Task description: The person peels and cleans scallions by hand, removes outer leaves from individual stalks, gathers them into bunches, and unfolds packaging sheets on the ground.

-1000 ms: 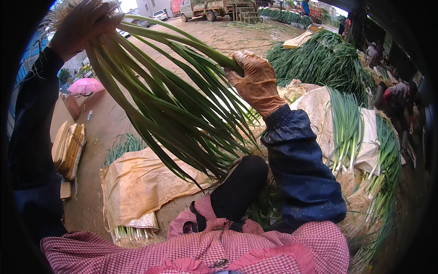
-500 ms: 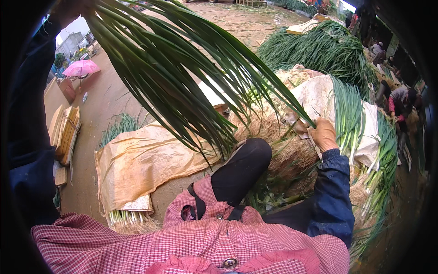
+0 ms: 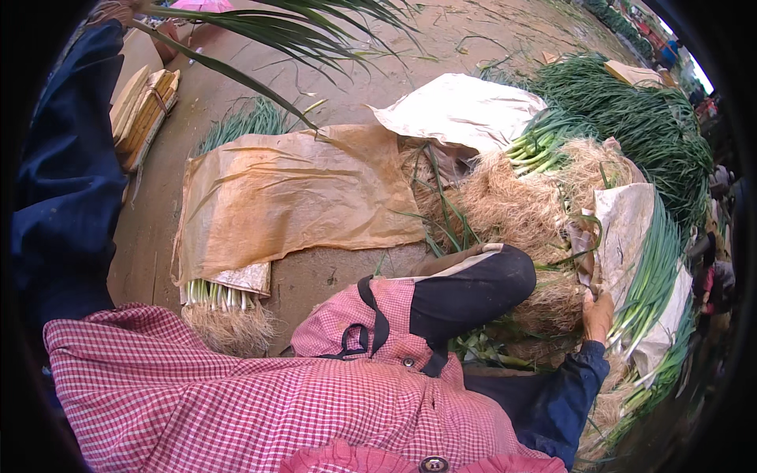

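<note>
At the upper left edge my left hand (image 3: pixel 120 9), on a raised arm, is closed round a bunch of long-leaved green onions (image 3: pixel 292 30). The leaves fan out to the right, and one hangs low; the root end is out of sight. My right hand (image 3: pixel 597 317) is closed low at the right, beside a whitish sheet (image 3: pixel 623 225) and a mass of tan roots (image 3: pixel 544 303). A small dark thing shows at its fingertips, too small to name. Green onions (image 3: pixel 650 272) lie on the sheet just past this hand.
An orange-tan sheet (image 3: pixel 307 201) covers more green onions, their white stems (image 3: pixel 221 296) showing. A white sheet (image 3: pixel 457 110) and a large heap of green onions (image 3: pixel 631 118) lie farther off. Yellowish boards (image 3: pixel 146 114) are stacked at left. My bent knee (image 3: pixel 505 280) juts between the piles.
The bunch in my left hand has swung up and left, out of the middle of the view. My right hand is away from the leaf tip and lower. The view has shifted.
</note>
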